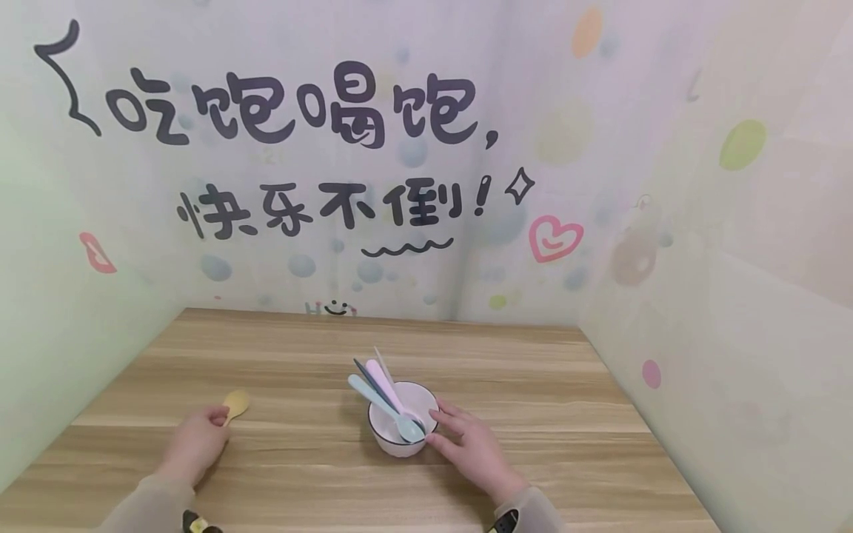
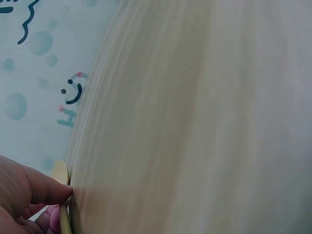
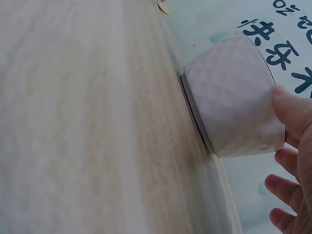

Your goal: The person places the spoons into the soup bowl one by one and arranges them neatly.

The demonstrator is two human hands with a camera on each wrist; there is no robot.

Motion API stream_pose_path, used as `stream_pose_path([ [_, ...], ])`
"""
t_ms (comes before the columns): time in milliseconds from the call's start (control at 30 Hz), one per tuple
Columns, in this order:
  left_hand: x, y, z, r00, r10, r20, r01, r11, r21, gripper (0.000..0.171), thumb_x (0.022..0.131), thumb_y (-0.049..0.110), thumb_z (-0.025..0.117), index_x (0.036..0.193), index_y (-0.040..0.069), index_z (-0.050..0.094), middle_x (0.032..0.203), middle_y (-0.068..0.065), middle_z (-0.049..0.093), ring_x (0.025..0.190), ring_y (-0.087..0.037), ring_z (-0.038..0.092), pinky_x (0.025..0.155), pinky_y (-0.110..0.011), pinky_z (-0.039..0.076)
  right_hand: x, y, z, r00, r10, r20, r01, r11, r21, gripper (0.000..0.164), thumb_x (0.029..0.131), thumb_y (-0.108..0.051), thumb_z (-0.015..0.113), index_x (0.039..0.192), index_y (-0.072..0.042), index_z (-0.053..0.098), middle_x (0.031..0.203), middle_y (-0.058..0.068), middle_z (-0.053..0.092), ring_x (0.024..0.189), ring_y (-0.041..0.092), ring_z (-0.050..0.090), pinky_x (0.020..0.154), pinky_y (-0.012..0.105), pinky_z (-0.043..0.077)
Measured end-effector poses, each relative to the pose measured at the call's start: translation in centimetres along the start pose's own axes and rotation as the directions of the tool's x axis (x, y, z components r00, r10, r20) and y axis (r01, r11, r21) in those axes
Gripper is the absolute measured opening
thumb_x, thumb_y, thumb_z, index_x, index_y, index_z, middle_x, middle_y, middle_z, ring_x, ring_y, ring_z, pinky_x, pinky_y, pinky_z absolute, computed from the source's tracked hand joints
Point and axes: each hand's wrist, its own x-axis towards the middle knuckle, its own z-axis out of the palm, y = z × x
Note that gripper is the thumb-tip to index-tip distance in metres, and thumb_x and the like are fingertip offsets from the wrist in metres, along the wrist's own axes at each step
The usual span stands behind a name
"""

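A yellow spoon (image 1: 236,403) is at the left of the table; my left hand (image 1: 198,443) pinches it by the handle, just below its bowl end. In the left wrist view the thumb presses the spoon (image 2: 60,171) from the near side. Near the table's middle stands a white bowl (image 1: 393,446) with a dark rim and a faceted outside (image 3: 234,100). My right hand (image 1: 476,448) grips the bowl's right rim between thumb and index finger, the other fingers spread apart. Leaning in the bowl are a light blue spoon (image 1: 373,394), a pink-handled utensil (image 1: 383,381), a dark one and a thin grey one.
The wood-grain table (image 1: 300,481) runs back to a printed wall (image 1: 400,289) with dark lettering. Pale side walls (image 1: 753,333) close it in on the left and right.
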Motion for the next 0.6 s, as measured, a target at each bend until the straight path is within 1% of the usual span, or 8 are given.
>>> stream_pose_path([
  [133,0.3,1.0,1.1,1.000,0.021,0.023,-0.021,1.000,0.001,0.049,0.087,0.001,0.049,0.133,-0.014,0.039,0.124,-0.034,0.045,0.110,-0.045,0.047,0.091,-0.057,0.037,0.1,0.0,0.0,1.000,-0.016,-0.009,0.016,1.000,-0.012,0.049,0.089,-0.043,0.065,0.125,-0.009,0.065,0.138,0.007,0.054,0.125,0.029,0.051,0.100,0.048,0.040],
  [367,0.6,2.6,3.3,0.996,0.092,0.020,-0.093,0.995,0.035,0.046,0.084,-0.001,0.052,0.128,-0.013,0.047,0.117,-0.029,0.053,0.107,-0.040,0.052,0.090,-0.055,0.039,0.0,-0.1,0.0,1.000,-0.009,0.000,0.009,1.000,-0.002,0.051,0.089,-0.045,0.065,0.126,-0.010,0.064,0.140,0.006,0.052,0.126,0.028,0.050,0.101,0.047,0.039],
  [600,0.8,3.9,5.0,0.992,0.120,0.039,-0.121,0.992,0.020,0.045,0.082,-0.004,0.052,0.127,-0.011,0.050,0.114,-0.024,0.058,0.105,-0.036,0.054,0.089,-0.053,0.041,0.0,0.0,0.0,1.000,0.000,0.002,0.000,1.000,0.014,0.051,0.088,-0.046,0.065,0.126,-0.011,0.064,0.141,0.007,0.051,0.127,0.027,0.049,0.102,0.046,0.038],
])
